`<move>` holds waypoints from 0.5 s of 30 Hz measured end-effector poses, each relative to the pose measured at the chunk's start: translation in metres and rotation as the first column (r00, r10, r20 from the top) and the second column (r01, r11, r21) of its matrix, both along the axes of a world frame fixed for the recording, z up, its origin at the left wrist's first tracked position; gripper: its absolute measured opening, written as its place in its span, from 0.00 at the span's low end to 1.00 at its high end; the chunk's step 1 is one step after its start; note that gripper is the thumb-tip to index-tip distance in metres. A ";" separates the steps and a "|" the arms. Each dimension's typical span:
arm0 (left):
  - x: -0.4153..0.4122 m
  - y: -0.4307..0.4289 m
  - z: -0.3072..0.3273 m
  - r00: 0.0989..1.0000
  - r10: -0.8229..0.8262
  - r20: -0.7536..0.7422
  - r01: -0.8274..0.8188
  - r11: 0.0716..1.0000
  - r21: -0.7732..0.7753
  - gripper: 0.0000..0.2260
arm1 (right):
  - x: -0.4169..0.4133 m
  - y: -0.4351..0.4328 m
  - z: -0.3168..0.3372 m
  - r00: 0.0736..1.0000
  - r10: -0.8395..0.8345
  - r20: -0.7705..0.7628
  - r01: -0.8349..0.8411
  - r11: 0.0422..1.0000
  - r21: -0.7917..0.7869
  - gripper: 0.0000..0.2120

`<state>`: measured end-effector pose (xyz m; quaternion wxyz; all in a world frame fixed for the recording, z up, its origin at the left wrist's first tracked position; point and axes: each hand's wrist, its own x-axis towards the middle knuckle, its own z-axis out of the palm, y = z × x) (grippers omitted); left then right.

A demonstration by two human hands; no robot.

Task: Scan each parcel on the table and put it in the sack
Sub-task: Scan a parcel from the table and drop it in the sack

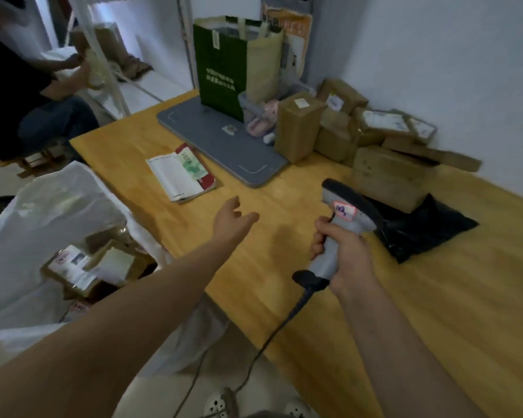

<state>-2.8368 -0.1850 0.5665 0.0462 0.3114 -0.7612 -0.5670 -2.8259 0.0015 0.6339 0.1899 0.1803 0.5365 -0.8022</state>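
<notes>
The right hand (341, 254) grips the gray scanner (344, 218) by its handle. The left hand (231, 220) is open over the table (435, 297), holding nothing. A black parcel (420, 227) lies at 3 o'clock from the scanner (brown boxes (390, 173) at 1 o'clock). The white sack (52, 212) stands at 9 o'clock.

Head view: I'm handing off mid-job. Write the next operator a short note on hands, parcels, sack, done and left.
Left hand: open, empty, stretched out over the table.
Right hand: grips the scanner by its handle.
Done: several labelled parcels lie in the white sack at the table's left.
Left: the black mailer bag beside the scanner and the pile of brown boxes by the wall.
</notes>
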 end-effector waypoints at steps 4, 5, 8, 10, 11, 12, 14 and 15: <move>-0.052 0.072 0.030 0.966 -0.258 -0.020 0.256 0.963 -0.083 0.32 | -0.038 0.044 0.029 0.980 -0.198 -0.007 0.192 0.959 -0.209 0.07; -0.063 0.090 0.037 0.948 -0.317 -0.029 0.311 0.943 -0.121 0.32 | -0.046 0.058 0.035 0.971 -0.240 -0.012 0.230 0.944 -0.237 0.08; -0.094 0.140 0.052 0.872 -0.489 0.013 0.471 0.830 -0.298 0.32 | -0.062 0.103 0.037 0.941 -0.338 -0.012 0.323 0.910 -0.260 0.08; -0.114 0.172 0.060 0.807 -0.588 0.052 0.551 0.720 -0.422 0.30 | -0.065 0.130 0.031 0.932 -0.364 0.007 0.354 0.903 -0.242 0.08; -0.124 0.188 0.063 0.780 -0.623 0.060 0.574 0.673 -0.466 0.29 | -0.065 0.142 0.026 0.929 -0.370 0.015 0.363 0.902 -0.235 0.07; -0.135 0.203 0.067 0.757 -0.650 0.063 0.586 0.633 -0.506 0.28 | -0.066 0.153 0.022 0.926 -0.377 0.024 0.373 0.900 -0.228 0.07; -0.159 0.229 0.073 0.740 -0.669 0.070 0.571 0.569 -0.591 0.28 | -0.068 0.171 0.011 0.916 -0.399 0.047 0.399 0.894 -0.205 0.06; -0.171 0.240 0.076 0.739 -0.671 0.062 0.548 0.545 -0.635 0.29 | -0.070 0.178 0.006 0.911 -0.409 0.051 0.411 0.891 -0.193 0.06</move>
